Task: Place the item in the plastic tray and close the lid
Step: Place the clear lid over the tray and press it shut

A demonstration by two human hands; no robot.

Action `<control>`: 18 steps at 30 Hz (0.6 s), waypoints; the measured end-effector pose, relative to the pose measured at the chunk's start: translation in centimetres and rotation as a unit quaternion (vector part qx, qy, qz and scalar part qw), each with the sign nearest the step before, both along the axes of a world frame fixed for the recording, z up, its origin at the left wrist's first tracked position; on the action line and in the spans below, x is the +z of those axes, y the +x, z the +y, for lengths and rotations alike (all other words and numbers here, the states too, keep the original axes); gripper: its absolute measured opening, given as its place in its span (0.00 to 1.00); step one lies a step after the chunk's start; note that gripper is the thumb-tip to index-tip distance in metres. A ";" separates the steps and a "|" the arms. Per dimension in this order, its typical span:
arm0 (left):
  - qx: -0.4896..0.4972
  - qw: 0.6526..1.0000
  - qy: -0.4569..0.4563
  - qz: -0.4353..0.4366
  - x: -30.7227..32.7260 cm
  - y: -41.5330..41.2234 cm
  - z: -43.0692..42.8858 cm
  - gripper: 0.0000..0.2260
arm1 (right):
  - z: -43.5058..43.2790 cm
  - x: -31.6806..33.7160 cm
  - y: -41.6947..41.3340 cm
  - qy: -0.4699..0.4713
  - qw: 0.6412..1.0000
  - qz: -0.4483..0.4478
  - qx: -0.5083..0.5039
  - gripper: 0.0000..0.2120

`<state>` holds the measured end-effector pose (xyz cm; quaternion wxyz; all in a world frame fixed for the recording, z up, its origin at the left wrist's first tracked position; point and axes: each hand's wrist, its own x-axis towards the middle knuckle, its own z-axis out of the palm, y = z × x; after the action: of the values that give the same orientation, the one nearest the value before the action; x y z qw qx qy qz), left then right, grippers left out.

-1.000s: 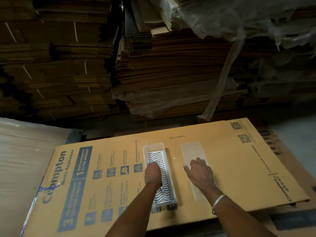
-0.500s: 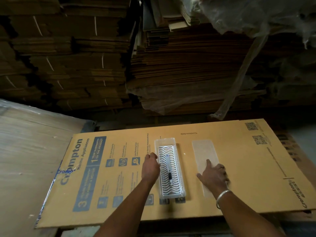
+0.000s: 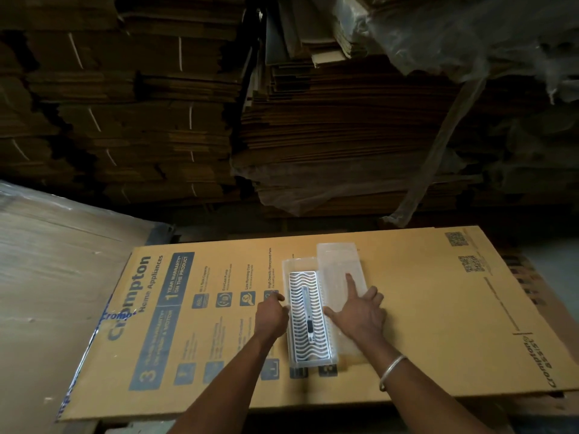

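A clear plastic tray (image 3: pixel 289 266) lies lengthwise on a flat printed carton. Inside it rests the item (image 3: pixel 308 317), a white wavy-patterned plate with a narrow strip down its middle. My left hand (image 3: pixel 271 314) holds the tray's left rim with curled fingers. The translucent lid (image 3: pixel 340 270) lies just right of the tray, its left edge over the tray's right rim. My right hand (image 3: pixel 360 311) grips the lid, thumb by the tray side and forefinger stretched on top of it. A metal bangle (image 3: pixel 391 369) sits on that wrist.
The flat yellow carton (image 3: pixel 438 324) with blue print serves as the work surface. A plastic-wrapped board (image 3: pixel 56 292) lies to the left. Tall stacks of flattened cardboard (image 3: pixel 329 136) rise right behind, with loose plastic sheeting (image 3: pixel 454 42) hanging at upper right.
My left hand came off the item and now grips the tray's left rim. My right hand has slid the lid leftward until it overlaps the tray's right edge.
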<state>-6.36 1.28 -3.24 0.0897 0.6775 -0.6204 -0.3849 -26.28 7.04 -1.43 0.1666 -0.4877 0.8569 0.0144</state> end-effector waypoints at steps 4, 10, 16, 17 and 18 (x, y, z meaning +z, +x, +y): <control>0.026 0.999 0.018 0.044 -0.6 0.8 -0.2 0.13 | -0.3 0.3 4.7 -0.010 0.999 -0.011 0.038 0.54; 0.069 0.988 0.070 0.116 -0.1 1.9 0.0 0.13 | -0.5 -0.6 8.5 -0.011 0.999 -0.016 0.050 0.52; 0.071 0.970 0.177 0.151 1.1 2.4 1.2 0.31 | -0.3 -1.5 9.2 0.001 0.999 -0.005 0.038 0.53; 0.067 0.965 0.195 0.161 1.0 2.5 1.4 0.33 | -0.2 -1.5 9.3 0.001 0.999 -0.006 0.036 0.53; 0.062 0.960 0.211 0.171 1.0 2.6 1.6 0.35 | -0.2 -1.5 9.4 0.002 0.999 -0.008 0.035 0.52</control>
<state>-3.71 2.90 -2.28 0.0728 0.6427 -0.4570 -0.6106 -16.92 6.81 -2.97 0.1734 -0.5173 0.8379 0.0181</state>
